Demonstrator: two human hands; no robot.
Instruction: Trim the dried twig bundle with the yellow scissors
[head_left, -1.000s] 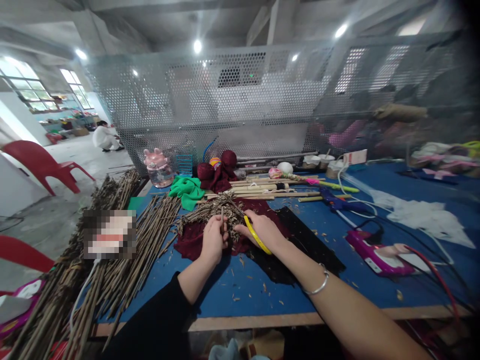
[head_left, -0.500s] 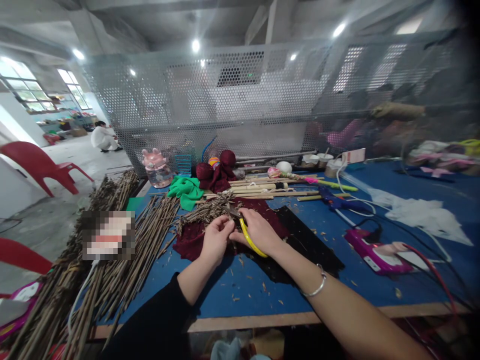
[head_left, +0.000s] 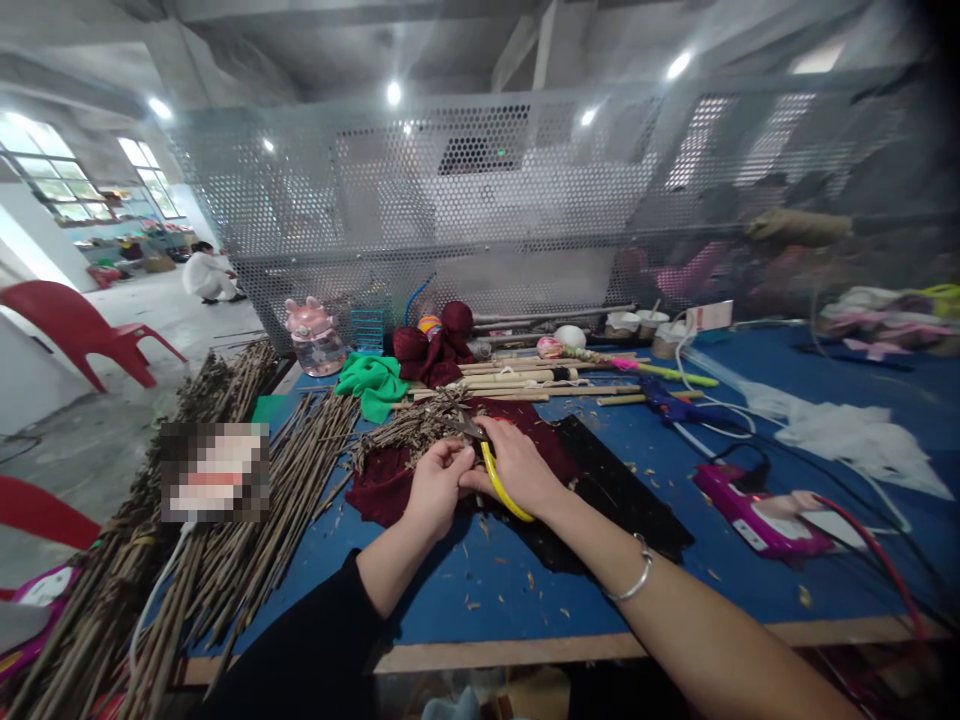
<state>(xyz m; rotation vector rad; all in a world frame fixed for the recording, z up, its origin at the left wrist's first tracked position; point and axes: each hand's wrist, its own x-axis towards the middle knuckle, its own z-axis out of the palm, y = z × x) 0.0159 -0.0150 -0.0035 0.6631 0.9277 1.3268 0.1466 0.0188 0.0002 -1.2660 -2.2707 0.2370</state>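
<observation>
Yellow-handled scissors [head_left: 496,480] are in my right hand [head_left: 517,465], with their blades pointing up and left over a heap of dried plant pieces [head_left: 405,425]. My left hand [head_left: 439,485] is closed, thumb and fingers pinched together close to my right fingertips. Whatever is between those left fingers is hidden. Beneath both hands lie a dark red cloth [head_left: 379,490] and, to the right, a black cloth [head_left: 615,490]. Small dry scraps [head_left: 529,580] are scattered on the blue tabletop [head_left: 450,620].
Long dry stalks [head_left: 270,520] are stacked at the left. Behind the heap are a green cloth [head_left: 373,380], a pink-lidded bottle [head_left: 315,338] and several thin sticks [head_left: 517,378]. At the right are a blue glue gun [head_left: 667,400] and a purple power strip [head_left: 757,515] with cables.
My two hands have drawn slightly closer together, the left shifting a little to the right. The scissors stay in my right hand, and the view has moved slightly.
</observation>
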